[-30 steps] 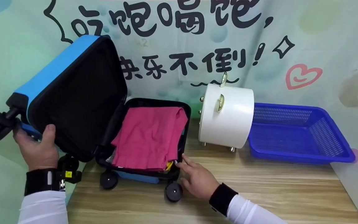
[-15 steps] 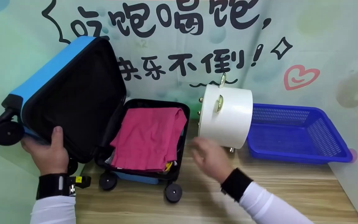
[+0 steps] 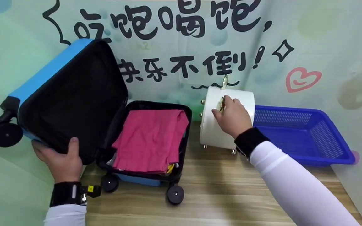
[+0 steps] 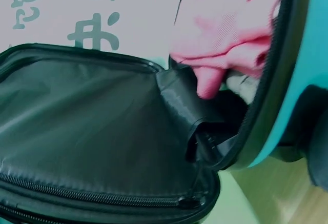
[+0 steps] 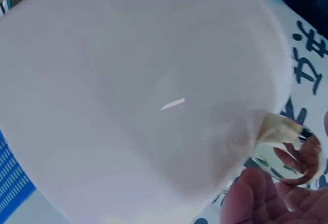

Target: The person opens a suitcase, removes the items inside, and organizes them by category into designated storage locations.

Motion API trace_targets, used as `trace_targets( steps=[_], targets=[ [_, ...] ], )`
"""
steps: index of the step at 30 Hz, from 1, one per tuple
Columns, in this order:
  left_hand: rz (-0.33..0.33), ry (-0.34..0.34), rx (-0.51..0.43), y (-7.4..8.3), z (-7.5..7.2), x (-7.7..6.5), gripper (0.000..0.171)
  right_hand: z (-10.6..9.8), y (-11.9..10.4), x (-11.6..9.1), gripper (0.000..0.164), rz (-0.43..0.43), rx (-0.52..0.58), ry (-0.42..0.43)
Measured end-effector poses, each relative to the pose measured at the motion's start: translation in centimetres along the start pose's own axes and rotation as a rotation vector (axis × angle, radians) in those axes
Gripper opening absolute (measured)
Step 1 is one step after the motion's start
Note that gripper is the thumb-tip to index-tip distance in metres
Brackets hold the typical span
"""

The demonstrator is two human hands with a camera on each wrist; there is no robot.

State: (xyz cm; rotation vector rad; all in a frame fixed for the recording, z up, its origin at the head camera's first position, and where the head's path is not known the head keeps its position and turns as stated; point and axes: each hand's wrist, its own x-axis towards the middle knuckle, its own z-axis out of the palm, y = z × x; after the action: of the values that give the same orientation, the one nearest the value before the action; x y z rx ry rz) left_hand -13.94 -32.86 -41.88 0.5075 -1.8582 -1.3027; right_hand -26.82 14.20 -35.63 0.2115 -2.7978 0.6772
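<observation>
A blue suitcase (image 3: 52,69) stands opened out, its black-lined lid (image 3: 74,103) tilted up at the left. My left hand (image 3: 63,161) grips the lid's lower edge, thumb on the inner side and fingers beneath. Folded pink cloth (image 3: 151,139) lies in the suitcase's base, with a bit of something yellow (image 3: 170,168) showing under its front corner. To the right, my right hand (image 3: 234,117) is at the gold handle (image 5: 289,149) of a white drum-shaped box (image 3: 214,131). Its fingers are spread beside that handle; the right wrist view shows them close, contact unclear.
A blue plastic basket (image 3: 287,144) sits right of the white box, partly behind my right arm. Suitcase wheels (image 3: 175,194) stick out at the front over the wooden tabletop (image 3: 156,207). A printed cloth backdrop (image 3: 156,88) hangs behind.
My right hand has left the suitcase's front right corner and moved right and up to the white box's handle. The left hand has slid rightward along the lid edge, and the lid's wheel has swivelled.
</observation>
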Motion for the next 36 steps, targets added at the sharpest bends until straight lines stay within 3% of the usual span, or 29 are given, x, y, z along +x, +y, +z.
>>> trace_targets(
  steps=[7, 15, 21, 24, 30, 36],
  targets=[
    [-0.013, 0.061, 0.081, -0.7, 1.1, -2.1, 0.112, 0.3, -0.1, 0.6, 0.043, -0.004, -0.011, -0.004],
    [0.142, 0.051, 0.175, -1.4, 2.7, -5.3, 0.112, -0.3, 0.4, 0.3, 0.039, -0.055, -0.043, -0.005],
    [0.262, -0.017, 0.256, -2.4, 3.7, -6.7, 0.110, -1.0, 1.2, -0.2, 0.034, -0.076, -0.038, -0.018],
    [0.290, -0.050, 0.272, -2.7, 4.1, -7.1, 0.110, -1.4, 1.4, -0.5, 0.028, -0.099, -0.030, -0.017],
    [0.288, -0.128, 0.306, -3.0, 4.7, -7.6, 0.110, -2.0, 2.0, -0.9, 0.022, -0.163, -0.021, -0.019],
    [0.240, -0.264, 0.402, -2.8, 5.1, -7.9, 0.110, -2.7, 2.3, -0.8, 0.025, -0.165, -0.034, -0.043]
  ],
)
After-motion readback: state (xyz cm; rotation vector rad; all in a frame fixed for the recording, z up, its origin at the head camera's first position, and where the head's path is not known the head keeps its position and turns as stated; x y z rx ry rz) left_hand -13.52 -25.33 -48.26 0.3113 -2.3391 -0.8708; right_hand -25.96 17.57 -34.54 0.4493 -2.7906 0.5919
